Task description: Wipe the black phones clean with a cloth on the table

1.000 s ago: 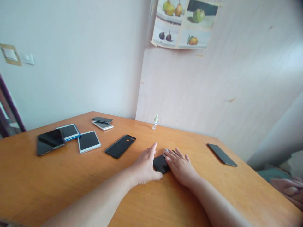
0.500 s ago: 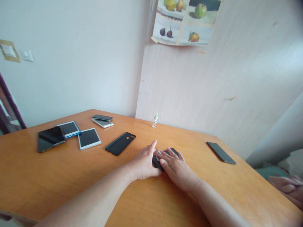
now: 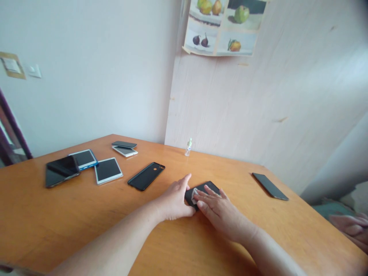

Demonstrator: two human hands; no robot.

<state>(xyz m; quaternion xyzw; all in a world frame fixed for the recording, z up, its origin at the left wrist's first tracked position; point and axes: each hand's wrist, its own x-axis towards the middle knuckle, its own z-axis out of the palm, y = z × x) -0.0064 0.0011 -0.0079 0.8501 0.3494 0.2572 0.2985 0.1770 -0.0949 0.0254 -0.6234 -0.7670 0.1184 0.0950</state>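
Observation:
A black smartphone [image 3: 212, 186] lies flat on the wooden table in front of me, partly covered by my hands. My left hand [image 3: 176, 199] braces its left end, thumb and fingers spread around the edges. Under the fingertips of my right hand [image 3: 218, 211] a small crumpled white wipe [image 3: 194, 194] is pressed against the phone's surface. The right fingers are stretched out over it. To the left of the phone rests an empty black phone case [image 3: 146, 176], with a round hole near its far end.
Farther left lie a white tablet [image 3: 108, 170], a blue-edged tablet [image 3: 84, 158] and a dark tablet [image 3: 61, 170]. Two phones [image 3: 125, 149] overlap behind them. A small clear bottle [image 3: 188, 147] stands near the wall. Another dark phone [image 3: 269, 186] lies at right.
My right hand has slid slightly toward me and to the right with the wipe, uncovering more of the phone's far end. My left hand stays at the phone's left end.

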